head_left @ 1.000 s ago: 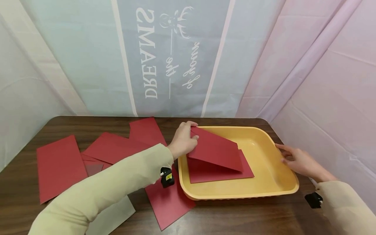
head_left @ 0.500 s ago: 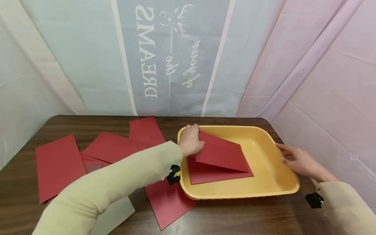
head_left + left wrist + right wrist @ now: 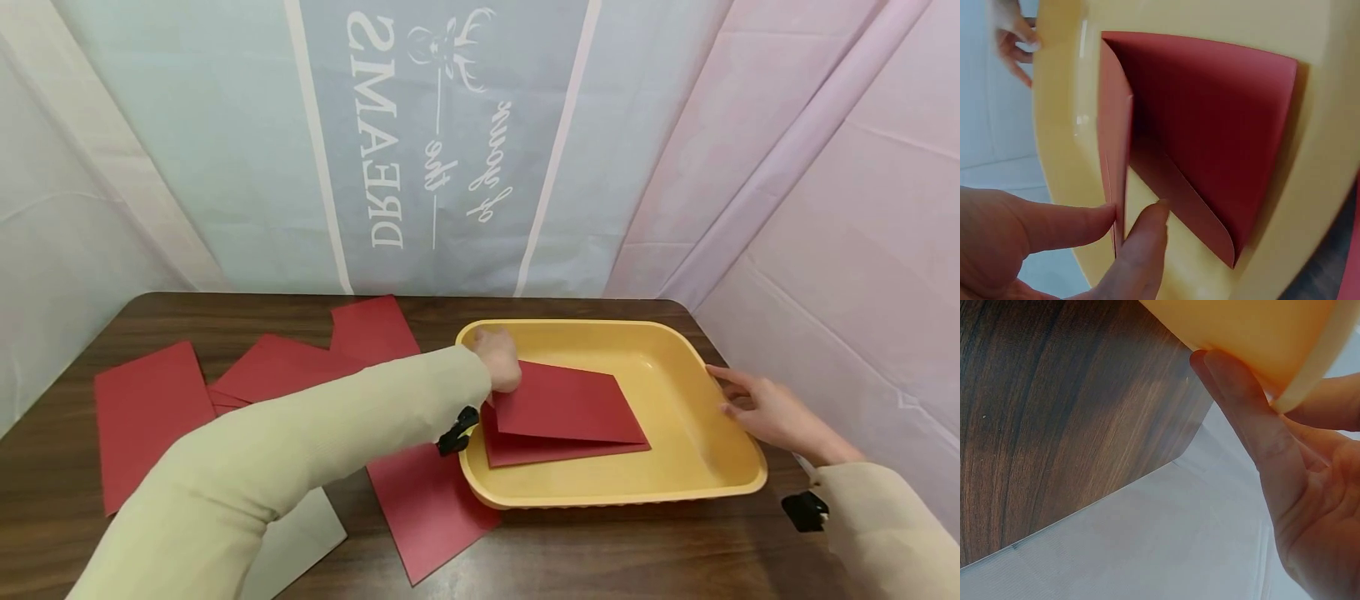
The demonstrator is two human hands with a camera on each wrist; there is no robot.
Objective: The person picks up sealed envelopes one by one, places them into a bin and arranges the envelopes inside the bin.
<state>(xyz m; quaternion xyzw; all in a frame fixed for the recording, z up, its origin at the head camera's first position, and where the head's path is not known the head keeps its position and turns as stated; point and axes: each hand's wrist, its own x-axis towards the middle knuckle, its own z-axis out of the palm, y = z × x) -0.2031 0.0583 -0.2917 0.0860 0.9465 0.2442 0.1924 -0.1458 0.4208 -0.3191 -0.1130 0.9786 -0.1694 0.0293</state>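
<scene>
Head view, tray (image 3: 675, 433), seemingly folded card (image 3: 566, 404) inside

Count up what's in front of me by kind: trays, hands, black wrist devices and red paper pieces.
Yellow tray: 1
Left hand and right hand: 2
Black wrist devices: 2
Red paper pieces: at least 4; overlaps hide the exact count
Total: at least 9
</scene>
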